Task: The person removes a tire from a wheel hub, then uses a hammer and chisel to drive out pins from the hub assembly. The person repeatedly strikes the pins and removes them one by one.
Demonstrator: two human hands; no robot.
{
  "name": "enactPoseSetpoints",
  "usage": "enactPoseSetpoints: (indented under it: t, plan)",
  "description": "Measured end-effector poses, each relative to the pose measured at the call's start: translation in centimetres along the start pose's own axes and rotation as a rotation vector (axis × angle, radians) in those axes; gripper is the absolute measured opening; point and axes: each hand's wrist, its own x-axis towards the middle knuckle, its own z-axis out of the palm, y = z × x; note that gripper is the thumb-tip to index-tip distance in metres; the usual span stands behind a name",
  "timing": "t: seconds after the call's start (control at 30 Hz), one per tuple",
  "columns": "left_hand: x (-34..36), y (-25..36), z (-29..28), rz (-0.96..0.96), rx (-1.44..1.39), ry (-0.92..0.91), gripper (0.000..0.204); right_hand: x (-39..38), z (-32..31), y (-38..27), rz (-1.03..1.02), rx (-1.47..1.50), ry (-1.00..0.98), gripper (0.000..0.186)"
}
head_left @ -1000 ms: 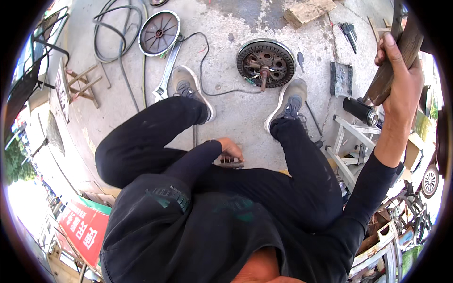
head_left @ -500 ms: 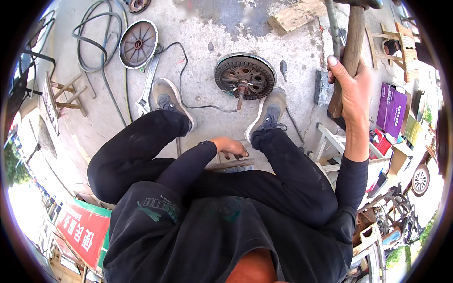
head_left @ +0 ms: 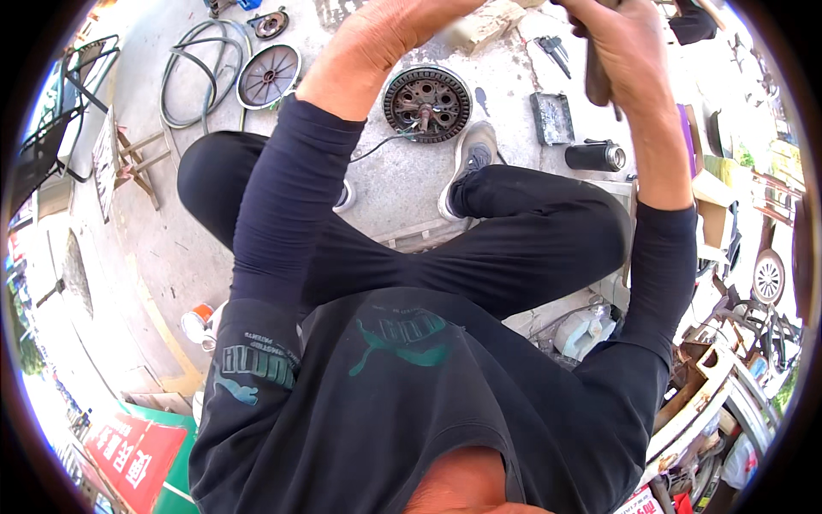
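My left hand (head_left: 409,21) is raised to the top edge, its fingers cut off from view. My right hand (head_left: 625,47), up at the top right, grips a dark wooden handle (head_left: 598,79); the tool's upper end is out of view. On the pavement below my hands lies a round metal hub (head_left: 408,104) with an upright spindle and a cable beside it. A wood block (head_left: 484,24) lies behind it. My legs are bent, with one shoe (head_left: 469,163) near the hub.
At left are a spoked round cover (head_left: 267,77), coiled hoses (head_left: 184,94) and a small wooden stool (head_left: 141,163). At right lie a metal tray (head_left: 550,118), a black flask (head_left: 591,157) and piled scrap (head_left: 711,394). A red-and-green sign (head_left: 128,445) is at lower left.
My left hand and forearm have risen from between my legs to the top edge. My right hand has moved up and leftward with the wooden-handled tool.
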Motion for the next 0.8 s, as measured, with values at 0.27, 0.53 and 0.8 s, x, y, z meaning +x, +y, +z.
enactPoseSetpoints:
  t: [0.27,0.53,0.8]
  plan:
    - [-2.9,4.6,1.3,0.031,0.166,0.224,0.029,-4.1,3.3,-1.9,-0.205,0.295,-0.194,0.029]
    - [-14.9,-14.8,-0.8,-0.954,0.612,-0.610,0.045,-1.8,1.4,1.1,0.006,-0.072,0.139,0.021]
    - [-31.6,-27.0,0.4,-1.812,0.066,-1.414,0.083,1.2,-0.9,8.9,0.239,0.021,0.185,0.033]
